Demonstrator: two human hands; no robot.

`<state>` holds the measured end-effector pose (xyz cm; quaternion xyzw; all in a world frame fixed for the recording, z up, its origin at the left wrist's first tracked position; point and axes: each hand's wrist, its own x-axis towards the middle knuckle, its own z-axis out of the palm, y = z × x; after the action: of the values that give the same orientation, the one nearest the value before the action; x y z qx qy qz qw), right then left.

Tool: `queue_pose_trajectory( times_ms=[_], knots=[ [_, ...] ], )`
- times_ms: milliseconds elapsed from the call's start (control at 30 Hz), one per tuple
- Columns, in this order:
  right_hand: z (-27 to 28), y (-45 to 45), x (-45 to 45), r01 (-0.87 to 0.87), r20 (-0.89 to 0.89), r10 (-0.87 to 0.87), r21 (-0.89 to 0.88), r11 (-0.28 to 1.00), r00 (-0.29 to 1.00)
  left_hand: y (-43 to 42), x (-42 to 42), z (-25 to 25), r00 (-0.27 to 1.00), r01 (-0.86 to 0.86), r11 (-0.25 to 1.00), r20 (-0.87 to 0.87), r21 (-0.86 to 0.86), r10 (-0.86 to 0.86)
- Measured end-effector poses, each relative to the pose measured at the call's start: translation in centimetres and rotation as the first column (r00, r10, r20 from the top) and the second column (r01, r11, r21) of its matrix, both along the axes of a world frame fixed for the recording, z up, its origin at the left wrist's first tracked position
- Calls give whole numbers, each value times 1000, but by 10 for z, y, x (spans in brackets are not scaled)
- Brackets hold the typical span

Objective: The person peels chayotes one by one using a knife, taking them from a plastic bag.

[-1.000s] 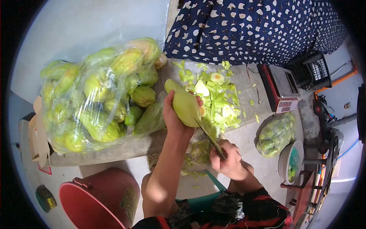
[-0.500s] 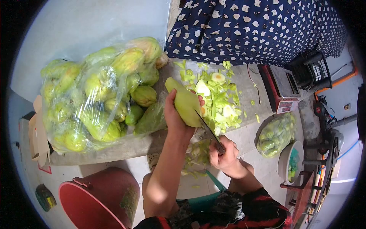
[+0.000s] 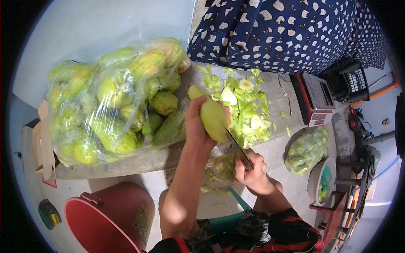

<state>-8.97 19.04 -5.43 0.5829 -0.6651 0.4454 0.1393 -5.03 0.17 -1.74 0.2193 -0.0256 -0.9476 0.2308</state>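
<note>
A peeled green papaya (image 3: 214,119) is clasped in my left hand (image 3: 196,124), its narrow end pointing up and away. My right hand (image 3: 253,170) is wrapped round the handle of a knife (image 3: 238,147). The blade's tip meets the papaya's near right side; how deep it goes I cannot tell. Just beyond, light green peelings and pale cut ends (image 3: 255,122) lie heaped on the concrete ledge (image 3: 291,99). To the left, a clear plastic bag (image 3: 109,101) bulges with unpeeled green papayas, some showing at its opening (image 3: 163,103).
A red bucket (image 3: 105,219) stands on the floor at lower left, near a cardboard box (image 3: 43,143). At right are a red weighing scale (image 3: 314,101), a black basket (image 3: 350,82), a filled plastic bag (image 3: 307,152) and a white basin (image 3: 314,179). Dark patterned cloth (image 3: 282,33) hangs beyond the ledge.
The papaya is turned slightly in my left hand, and the knife sits a little lower and steeper. The whole view has shifted slightly.
</note>
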Motion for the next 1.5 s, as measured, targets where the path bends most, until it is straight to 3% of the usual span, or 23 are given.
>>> queue_pose_trajectory(
  times_ms=[133,200,300,367,467,533,633,700,900,967,1033,1100,1133,1200,1367,1433,1500],
  knots=[
    [-2,4,0,55,49,-56,38,998,997,4,-3,-6,999,34,998,-3,58,-34],
    [-1,6,0,81,85,-89,91,993,992,5,-3,-4,998,-19,998,60,-55,23],
    [-1,3,-2,88,-36,-86,53,995,996,9,-3,0,999,16,1000,31,12,-16],
    [-2,1,-2,102,-15,-102,-26,994,995,10,-5,0,999,5,1000,36,-1,-5],
    [-2,5,0,123,99,-124,20,992,987,13,-10,-8,999,-14,999,49,-48,16],
    [-7,9,0,126,85,-128,35,991,988,14,-11,-5,998,-32,995,50,-89,36],
    [-5,5,0,153,56,-154,18,988,986,16,-11,-2,998,70,998,-11,3,-70],
    [-4,5,2,184,41,-183,-14,983,982,18,-14,-15,997,5,993,71,-115,3],
    [17,10,-11,131,213,-146,82,988,966,8,-11,-11,999,1,998,47,-55,1],
    [14,25,-27,5,548,-55,93,996,835,-6,1,5,997,-60,998,39,-13,60],
    [25,26,-33,-108,664,51,45,993,746,-13,3,9,991,-128,992,31,22,127],
    [32,15,-22,-52,709,30,9,999,705,-14,4,2,981,-191,982,-37,-13,190],
    [30,14,-20,-58,710,31,13,998,704,-13,4,2,980,-196,981,-35,-9,196],
    [21,16,-17,45,450,-82,92,995,889,-9,2,3,965,-261,963,20,70,260],
    [9,10,-7,83,488,-62,-21,996,871,1,-8,-11,968,-252,957,46,146,248],
    [0,11,-9,134,423,-103,-43,990,900,1,-7,-5,965,-262,949,38,176,259],
    [-1,11,-4,125,445,-101,-25,992,890,-2,-4,3,961,-248,968,137,42,241]
  ],
)
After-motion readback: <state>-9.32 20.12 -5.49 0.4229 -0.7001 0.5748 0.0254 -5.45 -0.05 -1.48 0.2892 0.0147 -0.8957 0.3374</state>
